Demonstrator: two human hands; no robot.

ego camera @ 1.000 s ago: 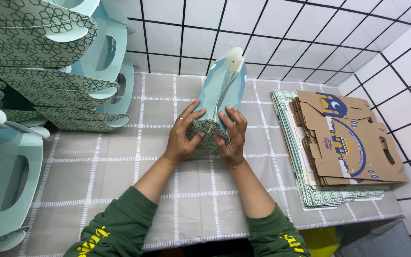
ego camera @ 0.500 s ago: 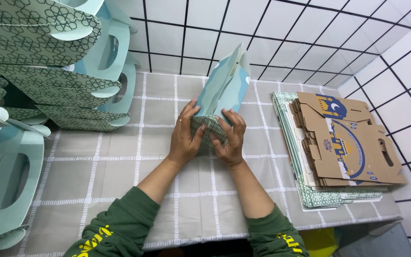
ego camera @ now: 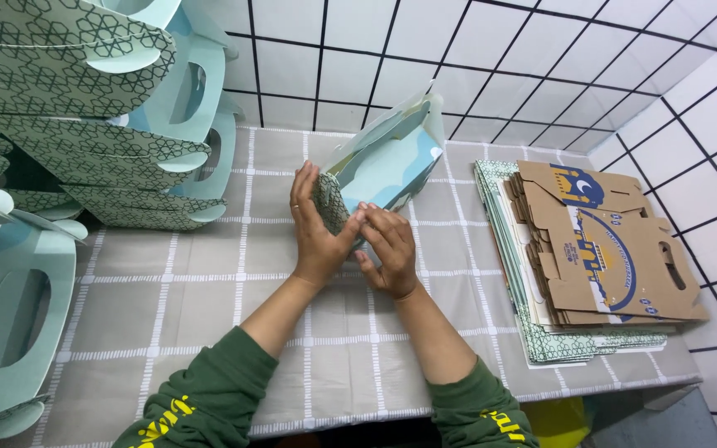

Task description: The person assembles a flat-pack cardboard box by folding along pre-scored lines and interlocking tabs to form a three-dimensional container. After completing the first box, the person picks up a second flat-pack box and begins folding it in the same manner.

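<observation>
A light blue carry box point(ego camera: 387, 158) with a green patterned base rests tipped on its side in the middle of the table, its top pointing away to the right. My left hand point(ego camera: 315, 228) clasps the patterned base end from the left. Against the same end from the right presses my right hand point(ego camera: 387, 249), fingers on the bottom flaps. Both arms wear dark green sleeves.
A stack of flat box blanks point(ego camera: 599, 249), brown card on top of green patterned sheets, lies at the right. Several assembled blue and green boxes point(ego camera: 101, 124) are piled at the left. The checked grey tablecloth point(ego camera: 209, 332) covers the table; tiled walls stand behind and right.
The box has been tipped from nearly upright over to the right onto its side. Both hands have shifted with it and stay on its base end.
</observation>
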